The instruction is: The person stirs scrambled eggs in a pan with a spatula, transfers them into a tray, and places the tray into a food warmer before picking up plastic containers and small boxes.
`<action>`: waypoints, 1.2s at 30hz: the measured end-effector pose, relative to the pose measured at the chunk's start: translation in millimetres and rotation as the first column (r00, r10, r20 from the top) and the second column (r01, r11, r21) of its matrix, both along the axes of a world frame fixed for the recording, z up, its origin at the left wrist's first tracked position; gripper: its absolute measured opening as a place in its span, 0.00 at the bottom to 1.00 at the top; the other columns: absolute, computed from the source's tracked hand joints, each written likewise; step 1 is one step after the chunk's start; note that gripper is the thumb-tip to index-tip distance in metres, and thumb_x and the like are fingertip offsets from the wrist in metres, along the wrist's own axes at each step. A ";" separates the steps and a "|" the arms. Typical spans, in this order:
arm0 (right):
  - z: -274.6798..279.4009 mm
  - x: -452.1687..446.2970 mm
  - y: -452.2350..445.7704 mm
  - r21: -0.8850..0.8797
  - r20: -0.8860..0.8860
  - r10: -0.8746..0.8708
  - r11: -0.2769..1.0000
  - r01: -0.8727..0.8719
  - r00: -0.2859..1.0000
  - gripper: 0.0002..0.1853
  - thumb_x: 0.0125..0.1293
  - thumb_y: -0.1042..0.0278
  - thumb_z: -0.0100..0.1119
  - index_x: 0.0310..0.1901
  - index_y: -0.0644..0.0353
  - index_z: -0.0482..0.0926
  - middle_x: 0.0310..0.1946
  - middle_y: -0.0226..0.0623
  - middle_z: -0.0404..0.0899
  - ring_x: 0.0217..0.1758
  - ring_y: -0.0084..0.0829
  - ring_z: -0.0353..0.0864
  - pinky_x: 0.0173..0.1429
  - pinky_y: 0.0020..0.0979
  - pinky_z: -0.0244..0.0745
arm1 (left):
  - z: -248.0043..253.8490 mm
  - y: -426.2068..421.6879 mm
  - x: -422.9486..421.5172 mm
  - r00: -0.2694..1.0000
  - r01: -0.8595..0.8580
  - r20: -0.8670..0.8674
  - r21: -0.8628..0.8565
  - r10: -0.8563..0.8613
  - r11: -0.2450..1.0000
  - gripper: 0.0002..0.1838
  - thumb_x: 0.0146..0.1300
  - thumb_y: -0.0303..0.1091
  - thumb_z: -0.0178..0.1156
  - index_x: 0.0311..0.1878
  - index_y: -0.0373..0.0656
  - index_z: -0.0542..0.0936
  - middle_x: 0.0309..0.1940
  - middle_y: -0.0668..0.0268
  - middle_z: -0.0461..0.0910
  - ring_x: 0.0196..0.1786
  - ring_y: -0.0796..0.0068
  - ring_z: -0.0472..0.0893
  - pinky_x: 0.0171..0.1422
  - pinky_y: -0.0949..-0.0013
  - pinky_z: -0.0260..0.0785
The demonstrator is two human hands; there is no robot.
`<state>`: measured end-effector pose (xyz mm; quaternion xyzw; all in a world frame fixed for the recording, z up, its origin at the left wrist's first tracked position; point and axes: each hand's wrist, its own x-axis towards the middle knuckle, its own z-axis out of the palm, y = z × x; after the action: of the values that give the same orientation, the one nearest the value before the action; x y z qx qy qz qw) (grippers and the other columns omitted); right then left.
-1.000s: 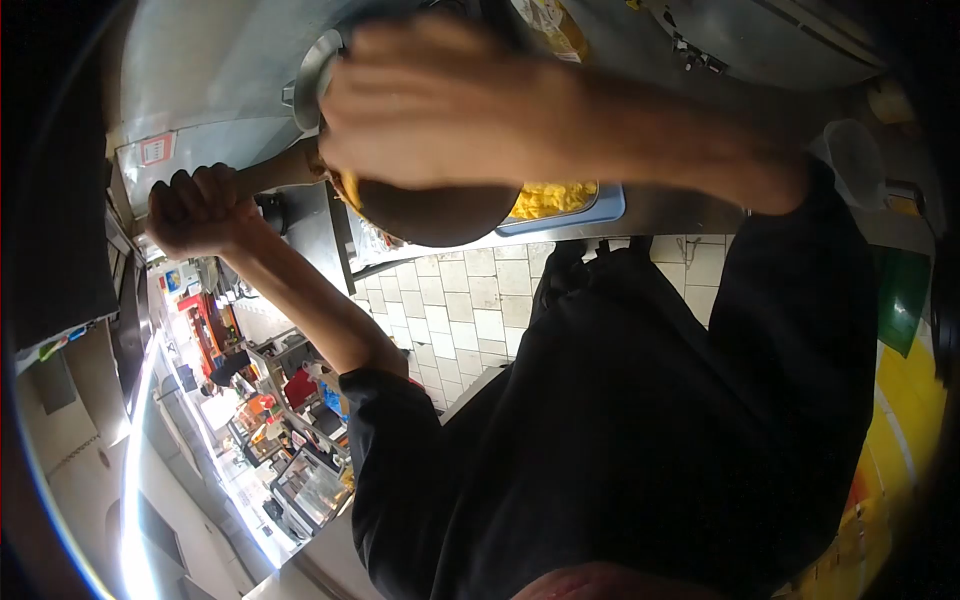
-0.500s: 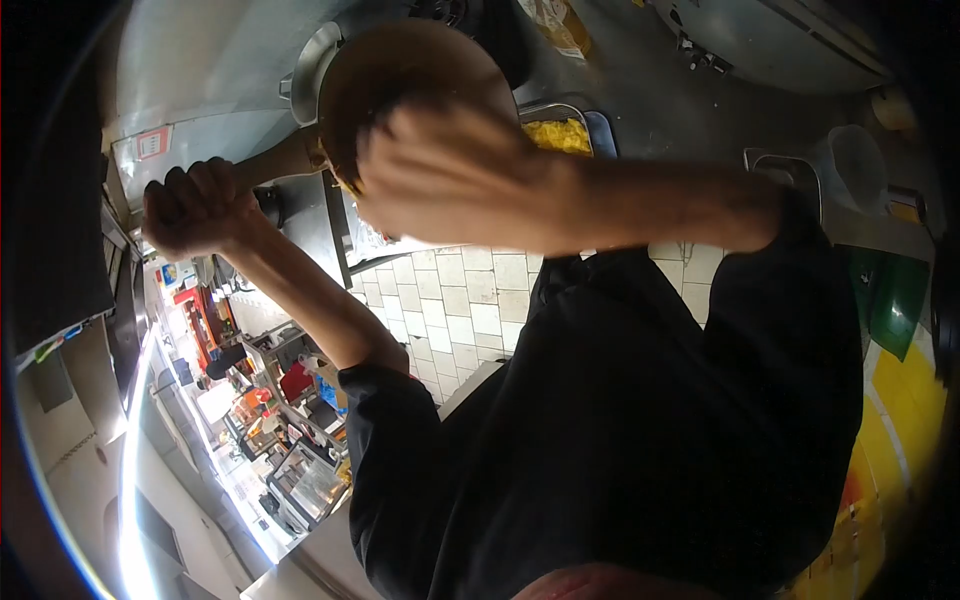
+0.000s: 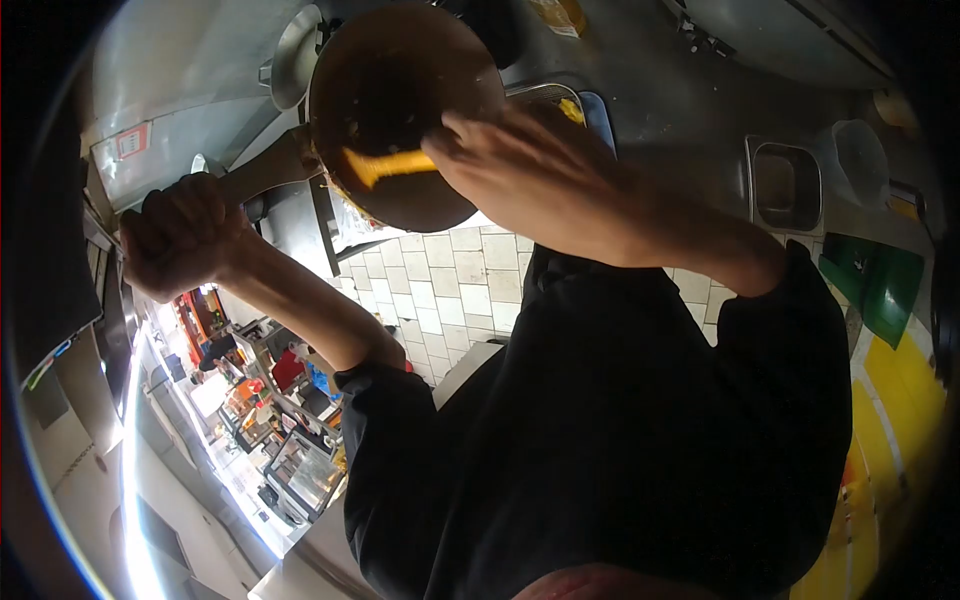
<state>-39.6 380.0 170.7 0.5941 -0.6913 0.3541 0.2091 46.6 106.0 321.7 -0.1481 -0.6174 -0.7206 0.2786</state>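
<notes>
At the left of the frame, the left hand (image 3: 185, 235) was closed in a fist around the handle (image 3: 265, 170), which ran up to the right. A metal bowl (image 3: 297, 60) stood behind, in the upper left. The pan (image 3: 400, 80) was in the upper middle, carried by that handle, its broad round face turned to the view. A yellow-orange streak (image 3: 390, 166) crossed its lower part; whether this was food, or something in the fingers, could not be told.

The right hand (image 3: 520, 180) reached to the pan's right side, fingers bent and blurred at the end of the streak; whether they gripped anything, I cannot tell.

Right of the pan, partly behind that hand, a metal tray (image 3: 548, 88) held yellow food (image 3: 571, 109), so some had seemingly been portioned there already. A blue tray (image 3: 599, 122) showed just beside it on the worktop (image 3: 660, 110).

With the pan held up and both hands at it, the work there seemed under way, not finished. How much was left did not show. Farther right were a metal container (image 3: 753, 185) and a clear tub (image 3: 860, 165), both untouched.
</notes>
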 end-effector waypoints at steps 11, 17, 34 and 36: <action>-117.6 70.0 21.9 0.523 0.627 -0.256 0.838 -0.154 0.736 0.20 0.66 0.78 0.49 0.60 0.68 0.72 0.45 0.47 0.76 0.41 0.42 0.83 0.42 0.39 0.79 | -11.6 26.9 8.9 0.998 0.061 -0.018 -0.098 -0.063 0.993 0.24 0.71 0.43 0.40 0.16 0.52 0.59 0.07 0.69 0.56 0.09 0.78 0.52 0.14 0.71 0.50; -53.2 90.9 33.9 0.456 0.752 -0.230 0.858 -0.236 0.617 0.23 0.62 0.78 0.53 0.60 0.64 0.74 0.46 0.44 0.76 0.44 0.43 0.82 0.47 0.40 0.78 | -17.7 20.0 12.2 0.997 0.070 -0.036 -0.035 -0.071 0.997 0.23 0.72 0.42 0.40 0.16 0.52 0.60 0.07 0.70 0.55 0.09 0.79 0.52 0.13 0.72 0.50; -119.4 27.2 62.5 0.603 0.422 -0.448 0.788 0.126 0.788 0.36 0.58 0.82 0.56 0.66 0.34 0.72 0.60 0.38 0.75 0.44 0.41 0.84 0.48 0.37 0.82 | -27.3 13.4 8.6 0.973 0.228 0.018 0.035 -0.228 0.973 0.20 0.69 0.42 0.44 0.19 0.51 0.59 0.06 0.70 0.56 0.08 0.79 0.53 0.12 0.72 0.50; -131.5 -24.5 65.6 0.442 0.030 -0.423 0.818 0.367 0.906 0.32 0.60 0.79 0.57 0.65 0.35 0.74 0.51 0.33 0.78 0.43 0.38 0.83 0.46 0.38 0.81 | -25.9 13.7 5.4 0.972 0.229 0.033 0.048 -0.231 0.972 0.20 0.69 0.42 0.44 0.19 0.51 0.59 0.06 0.70 0.55 0.08 0.79 0.53 0.12 0.72 0.49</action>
<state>-64.1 445.6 39.1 0.4450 -0.8717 0.1800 0.0990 52.0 119.7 295.8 -0.1987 -0.5855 -0.7639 0.1847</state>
